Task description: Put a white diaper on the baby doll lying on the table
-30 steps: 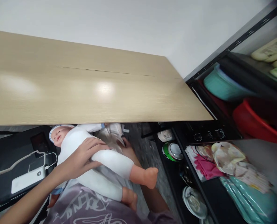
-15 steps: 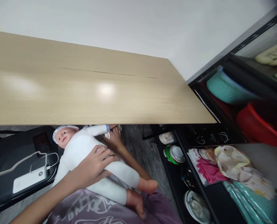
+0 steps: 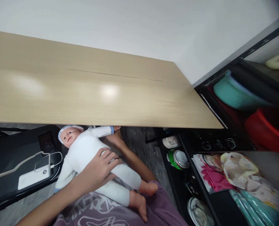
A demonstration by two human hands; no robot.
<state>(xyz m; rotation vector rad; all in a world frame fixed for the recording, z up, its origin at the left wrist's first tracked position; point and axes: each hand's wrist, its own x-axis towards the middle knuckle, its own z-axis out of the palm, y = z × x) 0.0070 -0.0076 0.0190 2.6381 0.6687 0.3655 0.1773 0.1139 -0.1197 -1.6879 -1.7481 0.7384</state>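
Currently the baby doll [image 3: 87,150] lies face up across the person's lap [image 3: 102,210], below the near edge of the wooden table [image 3: 83,94], with its capped head toward the left end of that edge and its bare feet pointing right. The left hand [image 3: 99,171] rests palm down on the doll's belly and hip, fingers spread and loosely curved over the white suit; it presses rather than clasps, so it holds the doll steady without gripping round it. The right hand [image 3: 117,139] reaches under the table edge beside the doll's raised arm, close to its blue cuff; the table hides much of it, so how far it is open, and whether it holds anything, cannot be told. Judged from its look, the doll has a soft, padded cloth trunk and firmer moulded head, hands and feet. It is likely light, and would sag at the middle if lifted by one end. The suit fabric should give fair friction; the bare feet look smoother. The best hold appears to be under the trunk with the head supported, not by a limb. A white power bank [image 3: 34,177] with a cable lies on a black surface at left; a black shelf rack [image 3: 200,147] with basins and bags stands at right.
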